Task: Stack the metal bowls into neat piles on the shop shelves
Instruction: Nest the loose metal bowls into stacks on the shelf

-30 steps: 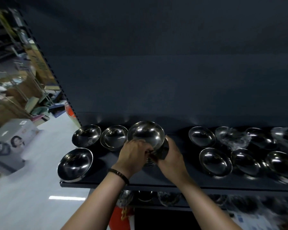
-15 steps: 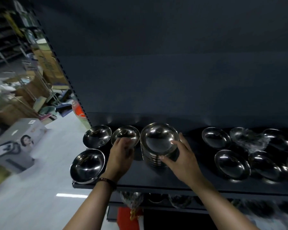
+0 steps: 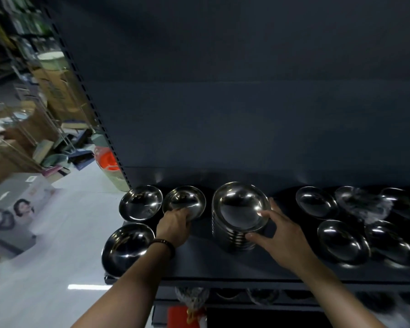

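Now: left hand (image 3: 174, 227) on the next bowl (image 3: 184, 201), right hand (image 3: 284, 240) on the pile (image 3: 240, 207)

- Pile: nested metal bowls, upright, mid-shelf (image 3: 199, 263), rims roughly level. Looks tidy from above.
- Right hand: fingers spread round the pile's right rim, thumb against its near wall. It cups the pile from the right and front.
- Left hand: knuckles up, fingers curled over the near rim of the next bowl and apparently pinching it. The fingertips are hidden under the rim, so the depth of the hold is unclear. Dark wristband (image 3: 162, 245) on that wrist.
- Key relation: the next bowl sits just beside the pile on its left, mouth up, with a narrow gap of bare shelf between them. The left hand is the nearer hand and is already on the bowl. The pile lies to that hand's right and stands taller than the bowl.
- Judgement: the coming move is a lift up and rightward over the pile's rim, then a drop into the top bowl. The right fingers on the rim may need to give way.
- Loose stock: back-left bowl (image 3: 140, 202) touching or nearly touching the next bowl; front-left bowl (image 3: 127, 245) at the shelf edge, overhanging slightly. Several single bowls (image 3: 342, 241) lie well to the right, and one at the back looks film-wrapped (image 3: 362, 202).
- Risk: the front-left bowl sits close under the left forearm.
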A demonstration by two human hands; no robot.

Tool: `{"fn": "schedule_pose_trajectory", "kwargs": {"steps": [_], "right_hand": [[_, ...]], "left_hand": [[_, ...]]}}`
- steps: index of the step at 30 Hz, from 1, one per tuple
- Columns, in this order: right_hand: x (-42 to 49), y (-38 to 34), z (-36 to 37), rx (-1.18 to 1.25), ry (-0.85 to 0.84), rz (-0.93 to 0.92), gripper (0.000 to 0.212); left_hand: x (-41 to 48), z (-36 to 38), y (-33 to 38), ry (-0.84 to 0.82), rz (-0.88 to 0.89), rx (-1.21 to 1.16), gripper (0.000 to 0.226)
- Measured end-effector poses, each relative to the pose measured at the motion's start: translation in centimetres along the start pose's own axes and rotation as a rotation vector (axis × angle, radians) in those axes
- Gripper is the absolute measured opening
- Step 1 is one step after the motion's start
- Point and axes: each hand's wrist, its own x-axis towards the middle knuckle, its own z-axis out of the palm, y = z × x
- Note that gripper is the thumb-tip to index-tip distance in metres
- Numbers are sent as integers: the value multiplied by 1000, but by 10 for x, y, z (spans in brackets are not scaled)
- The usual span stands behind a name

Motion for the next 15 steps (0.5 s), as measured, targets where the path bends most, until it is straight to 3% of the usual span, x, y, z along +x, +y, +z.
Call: {"fn": "schedule_pose_trajectory", "kwargs": {"steps": [7, 11, 15], "right_hand": [[-8, 0, 2, 142, 90, 21, 102], [-11, -4, 2, 97, 120, -11, 104], [-12, 7, 5, 22, 113, -28, 101]], "left_hand": [[4, 11, -13, -36, 11, -10, 18], [3, 13, -18, 18, 58, -103, 10], [-13, -12, 3, 138, 99, -221, 18]]}}
